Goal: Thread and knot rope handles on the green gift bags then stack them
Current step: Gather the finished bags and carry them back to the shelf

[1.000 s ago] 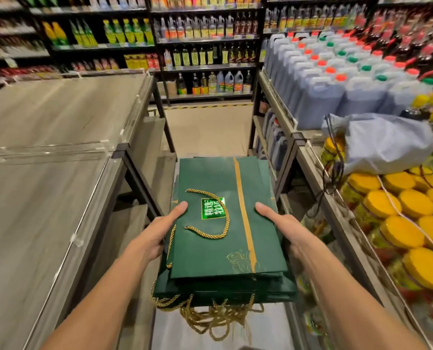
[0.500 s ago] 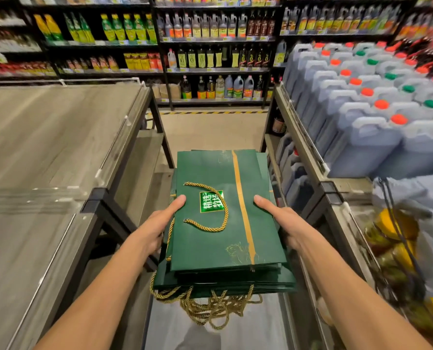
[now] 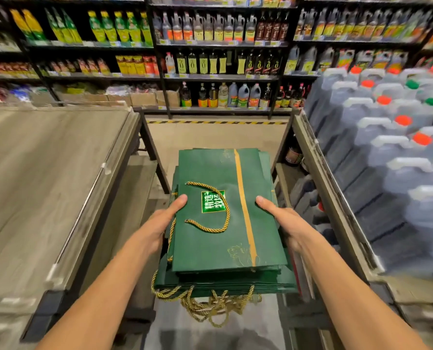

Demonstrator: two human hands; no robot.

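Both hands carry the load: the left hand (image 3: 157,226) clasps the left edge of the stack of green gift bags (image 3: 210,279), thumb laid on the top face and fingers hidden beneath; the right hand (image 3: 286,223) does the same on the right edge; each is closed round the pile, neither free.

Largest in view is the wood-grain table (image 3: 46,198) along the left; opposite it, on the right, a shelf is packed with big plastic jugs (image 3: 387,152); across the far end of the aisle stand racks of bottles (image 3: 218,61). Between table and jugs the stack lies flat and level in the two hands; whether anything supports it from below I cannot tell, since the bags hide what is under them.

The top bag (image 3: 205,243) sits a little askew on those beneath; its rope handle (image 3: 225,221) loops across the face and over the small green label (image 3: 213,201); a tangle of gold cords (image 3: 210,301) hangs from the near end of the lower bags.

By my reading the threading and knotting are done for this pile, and the step in hand is the stacking, or rather carrying the finished stack to its place. The next move calls for a level set-down, likely on the table; both hands must slide out from under without fanning the pile; the loose cords want tucking clear so that none snags an edge or gets trapped underneath.
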